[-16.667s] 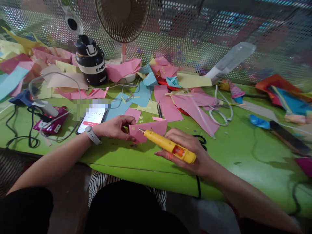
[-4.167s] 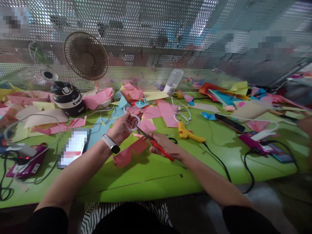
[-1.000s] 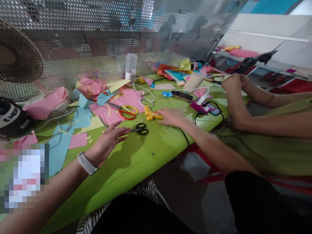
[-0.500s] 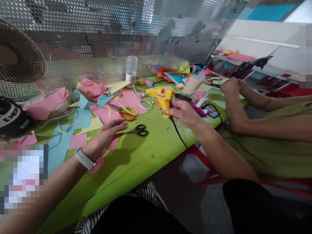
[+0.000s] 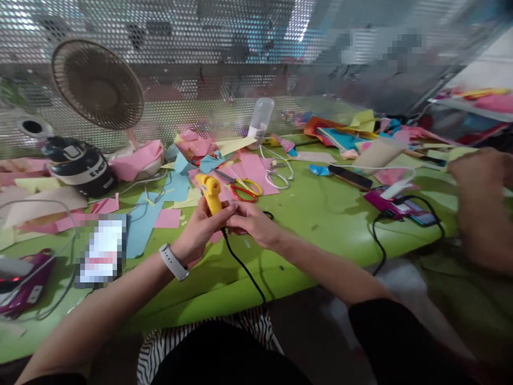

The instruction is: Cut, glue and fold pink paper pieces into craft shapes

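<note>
The yellow hot glue gun (image 5: 212, 199) is upright in my left hand (image 5: 197, 229), which wraps around its handle, with the nozzle end pointing away from me. Close against it is my right hand (image 5: 256, 223), its fingers closed and meeting the left fingertips beside the handle; what they pinch, if anything, is hidden. A black cord (image 5: 240, 263) runs from the handle's base down over the table edge. Just beyond my hands lie scissors with red and yellow handles (image 5: 245, 193). One black scissor loop (image 5: 268, 215) shows behind my right hand.
Pink paper (image 5: 256, 168) and blue paper scraps (image 5: 144, 224) litter the green table (image 5: 316, 256). A fan (image 5: 98, 85), a black bottle (image 5: 82, 168) and a lit phone (image 5: 102, 251) are at left. Right of me are a purple power strip (image 5: 387, 203) and another person's arm (image 5: 481, 208).
My right hand has brought the glue gun leftward to my left hand, which was empty and now grips its handle. The view has turned left, and a dark phone-like object shows more fully.
</note>
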The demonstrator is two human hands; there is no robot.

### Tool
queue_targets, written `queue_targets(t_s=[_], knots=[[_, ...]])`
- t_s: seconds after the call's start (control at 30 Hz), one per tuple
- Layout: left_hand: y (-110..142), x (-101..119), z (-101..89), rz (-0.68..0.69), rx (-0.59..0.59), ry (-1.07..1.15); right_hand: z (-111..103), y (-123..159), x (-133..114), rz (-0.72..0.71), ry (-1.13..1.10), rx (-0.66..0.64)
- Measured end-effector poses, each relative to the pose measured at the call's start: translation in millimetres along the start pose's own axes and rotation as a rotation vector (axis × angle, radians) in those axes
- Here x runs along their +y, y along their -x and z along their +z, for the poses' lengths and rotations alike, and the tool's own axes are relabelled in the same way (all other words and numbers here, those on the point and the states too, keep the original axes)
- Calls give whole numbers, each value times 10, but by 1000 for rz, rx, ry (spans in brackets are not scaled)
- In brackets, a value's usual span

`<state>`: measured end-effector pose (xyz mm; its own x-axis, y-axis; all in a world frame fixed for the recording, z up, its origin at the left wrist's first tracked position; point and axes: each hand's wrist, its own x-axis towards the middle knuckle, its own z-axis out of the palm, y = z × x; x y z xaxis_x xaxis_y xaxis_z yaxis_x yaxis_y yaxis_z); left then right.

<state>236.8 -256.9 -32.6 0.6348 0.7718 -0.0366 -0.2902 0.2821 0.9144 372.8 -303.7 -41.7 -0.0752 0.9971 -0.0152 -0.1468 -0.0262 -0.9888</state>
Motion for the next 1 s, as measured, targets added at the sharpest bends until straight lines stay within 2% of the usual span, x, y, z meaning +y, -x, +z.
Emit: queue_targets(t_s=[0.1,0.2,0.3,0.47,0.67,1.0], knots=[[53,42,-77,43,35,-66,34,-58,-19,41,41,-23],[83,129,-132,83,48,-140,-25,-86,-92,-77,147,64],[77,212,-189,63,129,-317,-114,-56,-171,-184,266,136],[-12,229,-295,61,236,-491,-109,86,-222,-265,420,130],[-64,230,-355,36,255,-524,47,100,-273,-103,243,-40],[-125,154,-415,113,345,-557,171,17,-336,-47,125,-93]])
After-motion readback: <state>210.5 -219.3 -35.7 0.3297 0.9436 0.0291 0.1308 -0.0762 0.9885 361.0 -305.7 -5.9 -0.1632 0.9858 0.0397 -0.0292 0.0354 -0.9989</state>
